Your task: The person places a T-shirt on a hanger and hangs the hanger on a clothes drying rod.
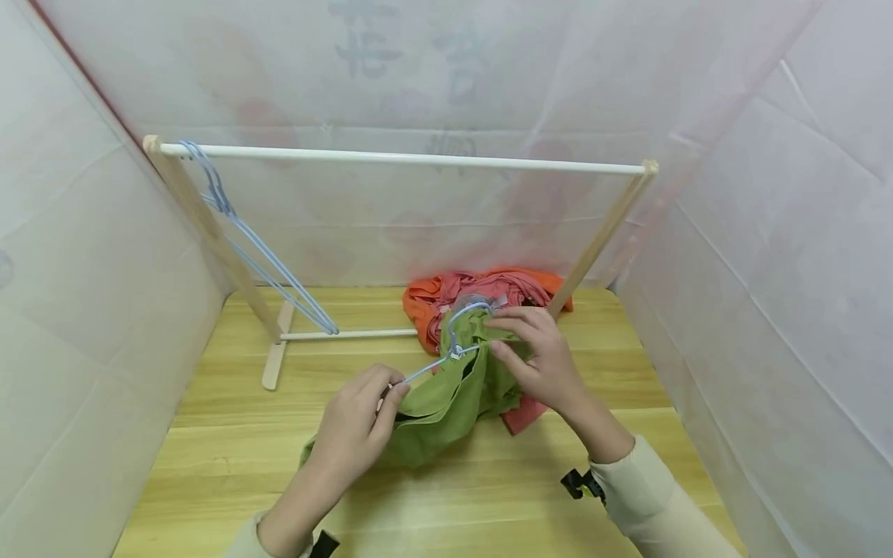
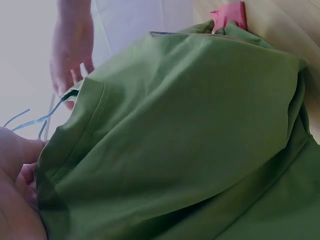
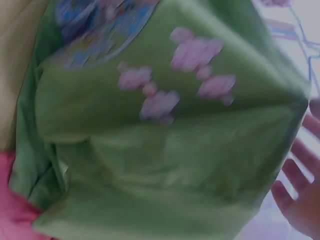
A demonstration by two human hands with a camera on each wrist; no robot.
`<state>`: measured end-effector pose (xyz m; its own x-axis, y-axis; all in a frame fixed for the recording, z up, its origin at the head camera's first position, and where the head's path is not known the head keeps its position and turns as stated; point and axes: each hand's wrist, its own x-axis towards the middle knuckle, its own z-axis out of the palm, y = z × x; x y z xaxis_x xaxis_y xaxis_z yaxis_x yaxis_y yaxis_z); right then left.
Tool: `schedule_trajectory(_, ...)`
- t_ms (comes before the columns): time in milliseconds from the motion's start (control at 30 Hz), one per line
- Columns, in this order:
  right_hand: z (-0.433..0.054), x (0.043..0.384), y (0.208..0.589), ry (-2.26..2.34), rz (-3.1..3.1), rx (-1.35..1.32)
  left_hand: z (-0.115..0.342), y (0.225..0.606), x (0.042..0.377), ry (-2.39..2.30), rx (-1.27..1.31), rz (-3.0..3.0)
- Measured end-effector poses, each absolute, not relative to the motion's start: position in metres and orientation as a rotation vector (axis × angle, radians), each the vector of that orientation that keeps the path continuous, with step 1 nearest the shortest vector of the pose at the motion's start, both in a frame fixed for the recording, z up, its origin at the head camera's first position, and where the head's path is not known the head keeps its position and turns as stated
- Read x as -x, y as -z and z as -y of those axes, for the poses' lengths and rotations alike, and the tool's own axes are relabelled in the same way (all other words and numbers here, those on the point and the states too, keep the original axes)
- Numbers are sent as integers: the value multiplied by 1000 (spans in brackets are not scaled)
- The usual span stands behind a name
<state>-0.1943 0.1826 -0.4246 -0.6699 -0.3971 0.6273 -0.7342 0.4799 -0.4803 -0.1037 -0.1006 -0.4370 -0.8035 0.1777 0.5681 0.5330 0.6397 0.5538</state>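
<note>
A light blue clothes hanger (image 1: 427, 370) is partly inside the neckline of a green shirt (image 1: 446, 407); its hook stands up out of the cloth. My left hand (image 1: 359, 418) pinches one arm of the hanger together with the shirt's edge. On the other side my right hand (image 1: 540, 360) pinches the shirt's neckline between thumb and fingers. Pink bear shapes (image 3: 197, 52) are printed on the shirt's front, seen in the right wrist view. Plain green cloth (image 2: 175, 115) fills most of the left wrist view. The hanger's far end is hidden.
A rack with a white top rail (image 1: 391, 157) and wooden legs stands at the back of the wooden table (image 1: 209, 457). Blue hangers (image 1: 279, 271) hang at its left end. Orange and pink clothes (image 1: 422, 302) lie heaped behind the shirt. Pale sheets (image 1: 767, 232) wall the sides.
</note>
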Motion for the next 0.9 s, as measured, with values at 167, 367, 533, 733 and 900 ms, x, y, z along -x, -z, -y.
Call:
schedule_trajectory(167, -199, 203, 432, -934, 2299, -1093, 106, 433, 103, 1044, 553, 2382)
schedule_trajectory(367, -216, 207, 435, -829, 2373, -1049, 112, 430, 104, 1044, 570, 2377)
schedule_trajectory(533, -223, 211, 435, -778, 2420, -1031, 114, 431, 105, 1041, 570, 2368)
schedule_trajectory(733, -218, 209, 430, -846, 2369, -1063, 114, 429, 105, 1036, 586, 2374)
schedule_trajectory(900, -195, 203, 418, -913, 2234, -1210, 111, 427, 105, 1008, 614, 2377)
